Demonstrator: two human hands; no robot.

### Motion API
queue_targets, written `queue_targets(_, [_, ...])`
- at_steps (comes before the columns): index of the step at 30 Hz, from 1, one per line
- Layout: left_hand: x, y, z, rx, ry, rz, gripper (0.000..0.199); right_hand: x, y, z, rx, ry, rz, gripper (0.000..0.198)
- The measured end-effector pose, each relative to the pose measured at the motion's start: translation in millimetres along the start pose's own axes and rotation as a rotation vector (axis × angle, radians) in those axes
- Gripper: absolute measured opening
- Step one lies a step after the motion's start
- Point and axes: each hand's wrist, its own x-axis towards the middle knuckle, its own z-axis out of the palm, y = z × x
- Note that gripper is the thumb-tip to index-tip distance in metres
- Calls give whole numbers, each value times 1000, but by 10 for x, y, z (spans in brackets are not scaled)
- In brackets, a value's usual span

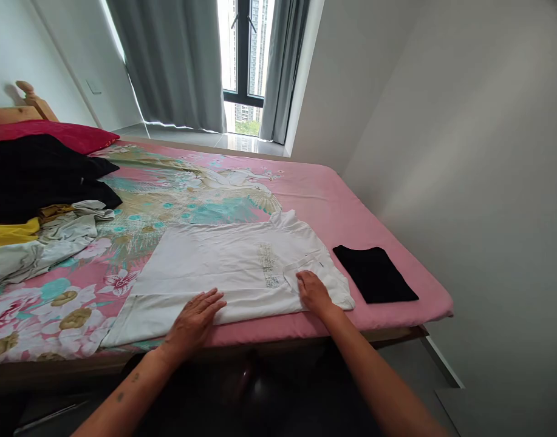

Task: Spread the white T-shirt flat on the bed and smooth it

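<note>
We press both hands flat, open, on the white shirt (242, 267): left hand (194, 318), right hand (312, 291). Near edge folded; black shirt (373, 273) right of it done, pile (41, 206) left.

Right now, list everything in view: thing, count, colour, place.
white shirt: 1, white with a small print, spread flat at the bed's near edge
folded garment: 1, black, on the bed right of the shirt
clothes pile: several, black, yellow and grey, left on the bed
pillow: 1, red, far left by the headboard
bedsheet: 1, pink with flowers
curtains: 2, grey, at the window
left hand: 1, flat on the shirt's near edge
right hand: 1, flat on the shirt near its collar
</note>
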Motion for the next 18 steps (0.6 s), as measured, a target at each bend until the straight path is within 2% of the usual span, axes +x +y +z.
queue_targets(3, [69,140,215,39,-46,-28,36,170,2,136,-60,-134,10,51])
queue_targets(5, [36,127,283,44,-49,-50,36,234,67,152,-42,-152,52,61])
queue_targets(8, [-3,106,267,15,-6,-43,35,248,175,112,65,5,149,61])
queue_targets(10, [59,186,215,-24,39,-9,32,216,221,85,130,150,131,50])
queue_targets(12, [231,372,176,-80,44,68,31,177,232,77,177,238,56,40])
queue_targets(14, [508,636,189,-142,-8,165,34,155,207,80,222,276,1,35])
queue_targets(18, [1175,1141,425,-199,-158,265,42,193,142,78,294,336,24,36])
